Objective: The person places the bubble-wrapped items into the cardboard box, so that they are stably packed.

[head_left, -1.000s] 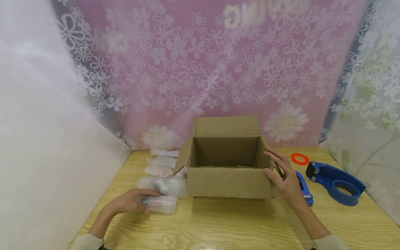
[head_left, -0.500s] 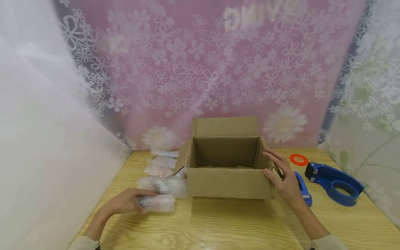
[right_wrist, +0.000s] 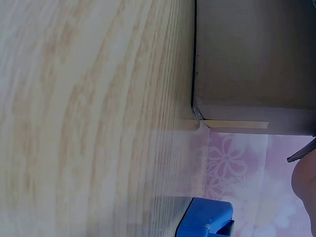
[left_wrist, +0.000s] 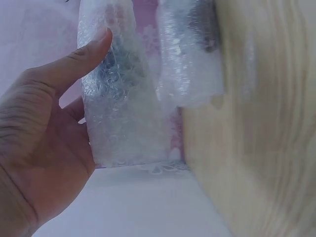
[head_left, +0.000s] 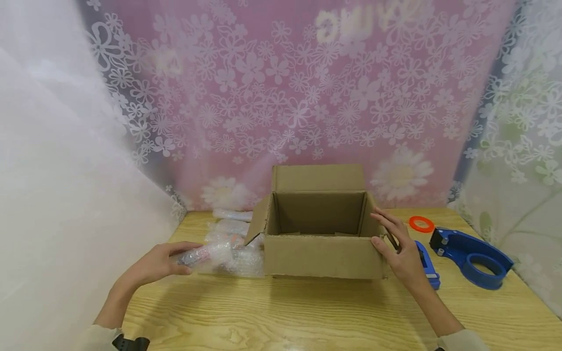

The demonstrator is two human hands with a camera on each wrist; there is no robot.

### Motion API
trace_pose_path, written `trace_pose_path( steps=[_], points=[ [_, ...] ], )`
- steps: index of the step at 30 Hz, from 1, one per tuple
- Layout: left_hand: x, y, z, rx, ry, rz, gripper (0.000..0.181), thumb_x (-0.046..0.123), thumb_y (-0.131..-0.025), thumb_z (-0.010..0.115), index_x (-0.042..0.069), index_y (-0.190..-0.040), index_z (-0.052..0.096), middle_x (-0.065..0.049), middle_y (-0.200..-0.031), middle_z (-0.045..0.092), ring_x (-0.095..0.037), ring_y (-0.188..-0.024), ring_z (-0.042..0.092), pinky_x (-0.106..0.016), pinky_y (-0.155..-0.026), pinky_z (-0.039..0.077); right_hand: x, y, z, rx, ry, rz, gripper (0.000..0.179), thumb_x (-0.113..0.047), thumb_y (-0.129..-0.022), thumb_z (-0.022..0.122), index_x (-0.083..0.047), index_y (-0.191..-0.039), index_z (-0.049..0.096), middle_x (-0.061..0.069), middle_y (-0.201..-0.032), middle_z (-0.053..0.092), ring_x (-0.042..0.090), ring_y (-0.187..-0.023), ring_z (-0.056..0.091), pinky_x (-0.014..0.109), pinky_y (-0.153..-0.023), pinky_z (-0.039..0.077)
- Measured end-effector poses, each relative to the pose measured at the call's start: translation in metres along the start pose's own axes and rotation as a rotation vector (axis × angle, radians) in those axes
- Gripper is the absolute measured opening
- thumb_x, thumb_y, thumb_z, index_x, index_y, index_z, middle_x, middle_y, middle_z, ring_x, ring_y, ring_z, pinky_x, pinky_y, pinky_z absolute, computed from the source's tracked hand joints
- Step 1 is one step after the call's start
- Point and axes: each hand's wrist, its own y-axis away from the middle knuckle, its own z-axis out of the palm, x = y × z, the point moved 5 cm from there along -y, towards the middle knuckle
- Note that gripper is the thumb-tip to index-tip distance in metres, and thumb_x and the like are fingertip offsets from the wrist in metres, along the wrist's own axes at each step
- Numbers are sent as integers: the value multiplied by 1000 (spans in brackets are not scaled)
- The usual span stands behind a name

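Note:
In the head view my left hand (head_left: 153,263) grips one end of a bubble-wrapped package (head_left: 208,253), raised over the other packages left of the box. The left wrist view shows the thumb lying across this wrapped bundle (left_wrist: 118,94), whose contents are blurred by the wrap. Beside it is a second bubble-wrapped package (left_wrist: 190,59), close to the tabletop. An open cardboard box (head_left: 325,257) stands at the centre, back and left flaps spread. My right hand (head_left: 404,256) holds its right front corner, thumb on the front wall and fingers over the right side.
Several wrapped packages (head_left: 230,226) lie left of the box, partly behind its flap. To the right are an orange-red tape roll (head_left: 412,225), a blue tape dispenser (head_left: 452,248) and another blue tool (head_left: 432,281), partly hidden by my right hand. A floral curtain (head_left: 298,97) backs the wooden table (head_left: 307,317).
My left hand has picked up the nearest package from the table and moved it up and slightly left, tilting it. My right hand and the box have stayed put.

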Motion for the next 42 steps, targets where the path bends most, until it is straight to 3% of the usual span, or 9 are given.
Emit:
trace_pose_path(
  steps=[10, 18, 22, 29, 37, 42],
  points=[
    [31, -15, -35, 158, -120, 47, 63, 36, -92, 80, 20, -149, 59, -18, -148, 58, -45, -136, 53, -63, -103, 49, 1, 2, 0, 3, -4, 6, 59, 9, -97, 63, -5, -153, 51, 9, -164, 37, 11, -149, 34, 12, -115, 32],
    [66, -34, -54, 186, -144, 87, 65, 34, -94, 79, 25, -153, 54, -15, -157, 50, -43, -144, 45, -67, -109, 42, 4, 3, 1, 3, -5, 20, 61, 8, -96, 64, -7, -153, 51, 8, -165, 36, 11, -150, 33, 12, -114, 33],
    [86, -51, -60, 191, -134, 115, 64, 32, -94, 80, 25, -153, 55, -13, -158, 49, -40, -146, 44, -66, -113, 37, 2, 3, 0, 11, 17, 38, 61, 6, -97, 65, -10, -155, 51, 5, -165, 37, 11, -150, 33, 11, -113, 34],
    [121, -78, -57, 212, -132, 147, 62, 35, -92, 82, 35, -149, 58, -4, -154, 55, -33, -145, 47, -61, -115, 38, 1, 3, 0, 10, 12, 51, 61, 5, -98, 64, -11, -155, 51, 2, -166, 36, 12, -150, 32, 12, -114, 33],
    [152, -100, -48, 208, -85, 205, 61, 37, -90, 83, 35, -146, 61, 1, -149, 60, -28, -141, 51, -57, -115, 40, 5, 1, 1, 8, 21, 35, 61, 7, -97, 65, -8, -154, 51, 7, -166, 37, 12, -150, 31, 11, -113, 33],
    [177, -112, -36, 229, -41, 257, 59, 33, -88, 85, 37, -143, 63, 3, -145, 63, -23, -139, 54, -53, -114, 43, 2, 1, -1, 10, 24, 48, 61, 7, -97, 65, -10, -154, 51, 3, -166, 37, 12, -150, 32, 11, -113, 34]
  ],
)
